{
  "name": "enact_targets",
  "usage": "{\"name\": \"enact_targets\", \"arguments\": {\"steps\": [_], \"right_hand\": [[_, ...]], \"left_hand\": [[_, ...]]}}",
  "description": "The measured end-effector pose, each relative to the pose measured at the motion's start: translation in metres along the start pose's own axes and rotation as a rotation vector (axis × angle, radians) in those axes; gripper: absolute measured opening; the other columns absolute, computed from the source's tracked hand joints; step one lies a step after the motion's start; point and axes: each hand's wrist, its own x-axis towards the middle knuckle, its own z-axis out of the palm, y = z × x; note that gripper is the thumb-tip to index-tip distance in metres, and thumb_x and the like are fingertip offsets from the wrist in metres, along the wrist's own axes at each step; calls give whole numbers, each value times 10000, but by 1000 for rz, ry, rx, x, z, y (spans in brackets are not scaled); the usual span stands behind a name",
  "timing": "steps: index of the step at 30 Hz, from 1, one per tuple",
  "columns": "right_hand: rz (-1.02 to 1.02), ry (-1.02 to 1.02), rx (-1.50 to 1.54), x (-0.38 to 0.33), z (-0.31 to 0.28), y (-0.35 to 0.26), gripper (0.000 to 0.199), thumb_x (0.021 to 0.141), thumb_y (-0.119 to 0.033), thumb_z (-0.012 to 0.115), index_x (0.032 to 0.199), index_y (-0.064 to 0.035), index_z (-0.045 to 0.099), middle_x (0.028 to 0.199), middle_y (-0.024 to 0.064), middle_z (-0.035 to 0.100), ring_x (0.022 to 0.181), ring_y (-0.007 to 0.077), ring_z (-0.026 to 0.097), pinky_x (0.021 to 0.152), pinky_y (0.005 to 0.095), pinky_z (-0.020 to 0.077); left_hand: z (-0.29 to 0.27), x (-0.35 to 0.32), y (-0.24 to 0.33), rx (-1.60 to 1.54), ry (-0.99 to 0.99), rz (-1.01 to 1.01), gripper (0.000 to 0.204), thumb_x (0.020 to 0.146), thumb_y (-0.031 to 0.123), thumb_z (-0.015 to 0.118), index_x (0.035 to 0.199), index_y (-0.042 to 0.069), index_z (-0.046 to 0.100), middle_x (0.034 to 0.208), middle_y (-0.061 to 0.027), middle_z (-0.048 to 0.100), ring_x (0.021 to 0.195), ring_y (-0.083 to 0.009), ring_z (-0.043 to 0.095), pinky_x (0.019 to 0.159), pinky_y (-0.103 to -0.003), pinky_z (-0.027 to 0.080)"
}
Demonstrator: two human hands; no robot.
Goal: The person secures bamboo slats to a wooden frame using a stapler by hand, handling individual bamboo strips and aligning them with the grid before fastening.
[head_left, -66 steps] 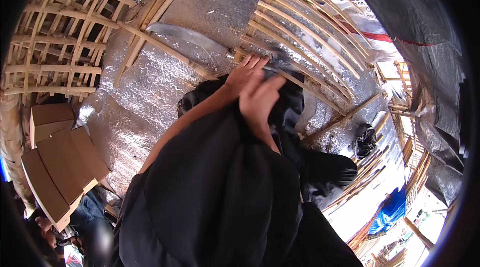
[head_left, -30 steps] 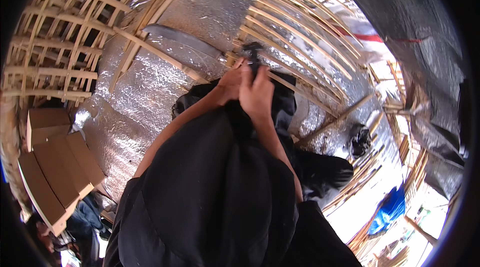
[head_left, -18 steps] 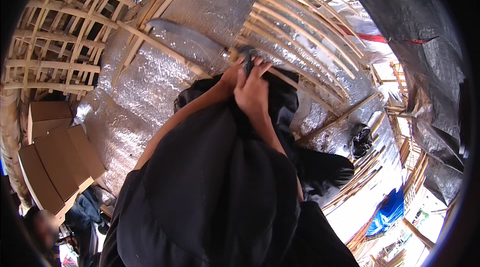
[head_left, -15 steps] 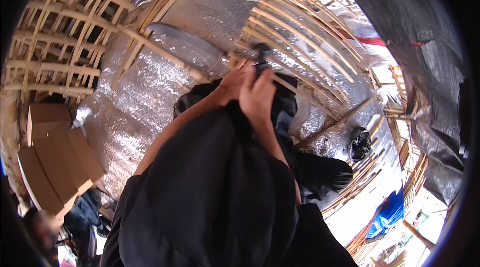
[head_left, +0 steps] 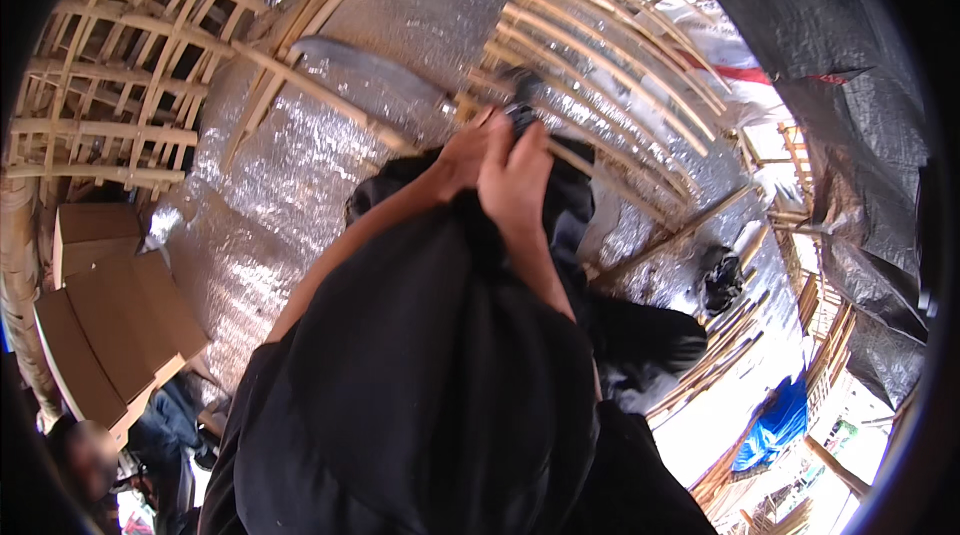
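Both my hands are raised together in front of a wall of bamboo slats [head_left: 600,65] lined with silver foil [head_left: 290,205]. My left hand [head_left: 462,153] and my right hand [head_left: 515,183] press side by side, fingers closed on a bunched end of black cloth [head_left: 522,107] that sticks up just above them, against the slats. The rest of the black cloth [head_left: 430,365] hangs down over both forearms and fills the lower middle of the view. What lies under the cloth is hidden.
A bamboo lattice [head_left: 120,85] curves over at the upper left. Flat cardboard boxes [head_left: 100,325] lean at the left, with another person [head_left: 90,455] below them. Black plastic sheeting [head_left: 830,65] covers the right side; a small black bundle [head_left: 722,280] and a blue tarp [head_left: 775,425] lie lower right.
My right hand, spread loosely over the cloth two seconds ago, has closed beside the left. Both hands then stayed at the slats, shifting only slightly with the bunched cloth end.
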Motion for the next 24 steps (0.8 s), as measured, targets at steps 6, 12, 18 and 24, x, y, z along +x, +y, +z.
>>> {"name": "enact_targets", "arguments": {"steps": [6, 12, 18, 24], "right_hand": [[38, 62, -154, -5, 16, 26, 382, 1068, -249, 554, 1210, 95, 470, 973, 407, 645, 877, 566, 674, 755, 591, 537], [-3, -77, -166, -3, 29, 7, 477, 1065, -233, 549, 1323, 142, 403, 1120, 465, 605, 1005, 609, 627, 828, 594, 541], [-19, 106, -161, -12, 20, 2, 451, 1065, -238, 574, 1285, 133, 442, 1022, 429, 630, 961, 581, 657, 813, 591, 537], [257, 151, 418, -14, 23, 3, 276, 1120, -203, 516, 1149, 41, 390, 693, 74, 572, 500, 137, 569, 452, 302, 439]], "left_hand": [[-37, 17, 16, 251, 68, 115, 565, 973, 293, 519, 1519, 147, 515, 1407, -109, 563, 1363, -299, 460, 1234, -463, 261], [-52, 9, 8, 46, 207, 94, 534, 959, 336, 511, 1395, 39, 588, 1395, -145, 595, 1354, -360, 478, 1202, -472, 308], [-49, 11, 11, 80, 84, 137, 503, 1011, 338, 442, 1426, 65, 515, 1407, -119, 520, 1365, -277, 440, 1203, -458, 320], [-55, 10, -3, 100, 237, 189, 459, 968, 357, 492, 1235, 22, 658, 1294, -153, 609, 1265, -306, 531, 1154, -443, 368]]}}
